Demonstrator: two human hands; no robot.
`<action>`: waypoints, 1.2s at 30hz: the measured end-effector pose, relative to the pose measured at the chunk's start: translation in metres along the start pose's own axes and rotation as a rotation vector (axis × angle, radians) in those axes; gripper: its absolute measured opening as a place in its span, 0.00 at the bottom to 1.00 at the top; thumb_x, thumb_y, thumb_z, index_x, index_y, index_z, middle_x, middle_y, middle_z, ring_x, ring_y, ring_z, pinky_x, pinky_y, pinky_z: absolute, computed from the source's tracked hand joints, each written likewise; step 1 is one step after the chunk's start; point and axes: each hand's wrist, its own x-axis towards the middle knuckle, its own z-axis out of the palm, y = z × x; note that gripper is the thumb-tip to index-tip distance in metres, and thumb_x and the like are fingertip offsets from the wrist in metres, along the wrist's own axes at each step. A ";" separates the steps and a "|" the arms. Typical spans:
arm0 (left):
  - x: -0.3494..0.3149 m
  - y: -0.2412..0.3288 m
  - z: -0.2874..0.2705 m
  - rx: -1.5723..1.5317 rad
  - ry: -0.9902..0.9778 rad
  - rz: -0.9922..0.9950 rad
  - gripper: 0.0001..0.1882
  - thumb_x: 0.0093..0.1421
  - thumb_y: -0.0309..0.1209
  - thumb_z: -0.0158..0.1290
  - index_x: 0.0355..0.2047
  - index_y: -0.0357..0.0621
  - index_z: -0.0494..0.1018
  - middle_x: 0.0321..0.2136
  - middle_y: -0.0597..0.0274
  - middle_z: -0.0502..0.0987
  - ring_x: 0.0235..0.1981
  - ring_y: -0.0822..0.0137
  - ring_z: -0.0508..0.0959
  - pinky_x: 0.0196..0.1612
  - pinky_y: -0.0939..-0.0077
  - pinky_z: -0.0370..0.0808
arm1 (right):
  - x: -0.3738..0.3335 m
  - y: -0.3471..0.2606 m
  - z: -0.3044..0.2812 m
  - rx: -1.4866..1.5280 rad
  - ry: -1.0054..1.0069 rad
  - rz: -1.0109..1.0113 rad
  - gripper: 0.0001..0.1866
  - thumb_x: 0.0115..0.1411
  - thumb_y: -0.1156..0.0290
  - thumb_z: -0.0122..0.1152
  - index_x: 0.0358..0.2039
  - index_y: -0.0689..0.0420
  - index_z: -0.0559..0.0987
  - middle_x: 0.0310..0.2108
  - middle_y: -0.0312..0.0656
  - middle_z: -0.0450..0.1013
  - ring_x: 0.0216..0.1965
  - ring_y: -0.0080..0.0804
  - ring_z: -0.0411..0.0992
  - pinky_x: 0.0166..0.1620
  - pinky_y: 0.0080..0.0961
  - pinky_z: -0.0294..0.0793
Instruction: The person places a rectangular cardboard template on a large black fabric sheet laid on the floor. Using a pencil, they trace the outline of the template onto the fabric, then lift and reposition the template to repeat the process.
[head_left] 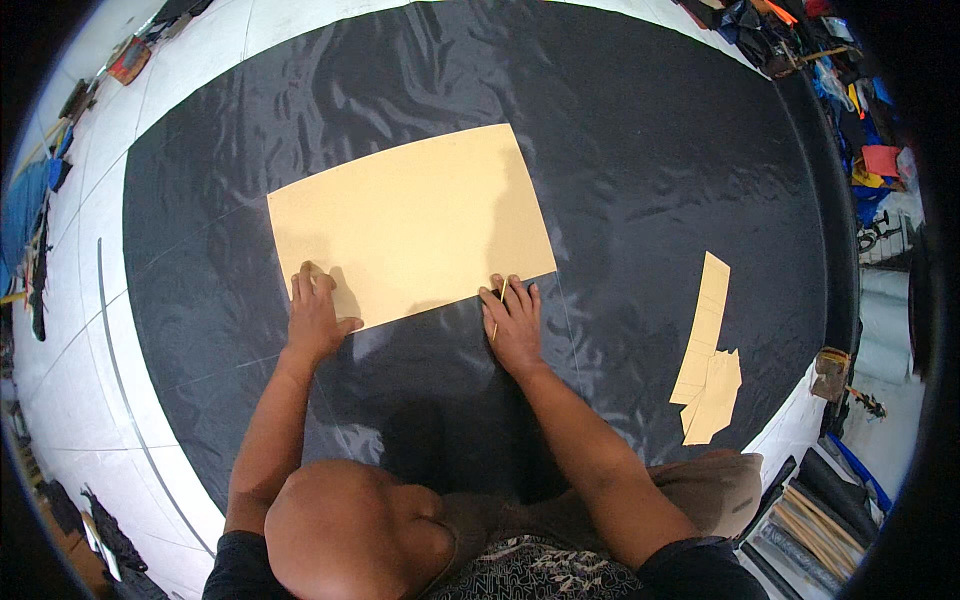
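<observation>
A large rectangular tan card sheet (410, 220) lies flat on a spread of glossy black fabric (640, 180). My left hand (317, 315) rests on the sheet's near left corner, fingers and thumb apart. At the near edge, toward its right end, my right hand (513, 325) touches the card with its fingertips. A slim pale-yellow pencil (499, 315) is tucked between its thumb and fingers, pointing away from me. Faint light lines run across the fabric beside the sheet. My palms hide part of the near edge.
Smaller tan card pieces (712, 385), one long and several overlapping, lie to the right on the fabric. A thin metal strip (135, 420) stretches along the white floor (70, 400) at left. Rolls of material (810, 530) stand at the lower right; mixed clutter (870, 160) lines the right side.
</observation>
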 end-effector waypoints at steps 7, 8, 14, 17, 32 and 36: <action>0.015 0.019 -0.009 0.053 -0.134 -0.074 0.70 0.35 0.42 0.79 0.75 0.55 0.46 0.71 0.32 0.45 0.70 0.29 0.50 0.69 0.46 0.64 | -0.002 0.009 -0.002 0.027 0.004 0.019 0.21 0.61 0.68 0.64 0.55 0.48 0.78 0.62 0.41 0.68 0.68 0.48 0.61 0.70 0.61 0.52; 0.018 0.022 -0.009 0.063 -0.157 -0.088 0.71 0.35 0.42 0.79 0.75 0.56 0.45 0.72 0.32 0.42 0.71 0.28 0.48 0.69 0.45 0.64 | -0.003 0.011 -0.002 0.025 0.005 0.016 0.21 0.60 0.68 0.65 0.56 0.48 0.78 0.62 0.41 0.68 0.68 0.48 0.61 0.70 0.61 0.52; 0.029 0.023 -0.013 0.131 -0.331 -0.187 0.72 0.36 0.47 0.78 0.75 0.54 0.43 0.74 0.32 0.33 0.73 0.26 0.42 0.61 0.27 0.68 | 0.048 0.002 -0.027 0.084 0.111 0.165 0.18 0.66 0.70 0.54 0.56 0.58 0.75 0.54 0.54 0.69 0.59 0.52 0.65 0.64 0.55 0.58; 0.034 0.032 -0.013 0.231 -0.361 -0.166 0.70 0.40 0.50 0.76 0.75 0.51 0.43 0.73 0.27 0.33 0.72 0.24 0.43 0.56 0.29 0.74 | 0.114 -0.013 -0.015 0.369 0.127 0.117 0.17 0.71 0.70 0.47 0.57 0.59 0.74 0.54 0.54 0.70 0.57 0.49 0.67 0.61 0.47 0.64; 0.034 0.040 -0.031 0.175 -0.378 -0.176 0.57 0.48 0.44 0.71 0.73 0.53 0.49 0.72 0.27 0.40 0.71 0.25 0.47 0.54 0.27 0.74 | 0.305 -0.227 0.081 0.830 -0.302 -0.092 0.12 0.68 0.65 0.58 0.44 0.59 0.82 0.42 0.52 0.81 0.45 0.52 0.79 0.50 0.41 0.76; 0.034 0.039 -0.035 0.136 -0.397 -0.184 0.53 0.52 0.41 0.68 0.72 0.53 0.49 0.72 0.28 0.39 0.71 0.25 0.46 0.55 0.26 0.73 | 0.308 -0.232 0.084 0.752 -0.371 -0.092 0.12 0.68 0.65 0.59 0.43 0.59 0.82 0.40 0.51 0.81 0.42 0.51 0.80 0.47 0.41 0.77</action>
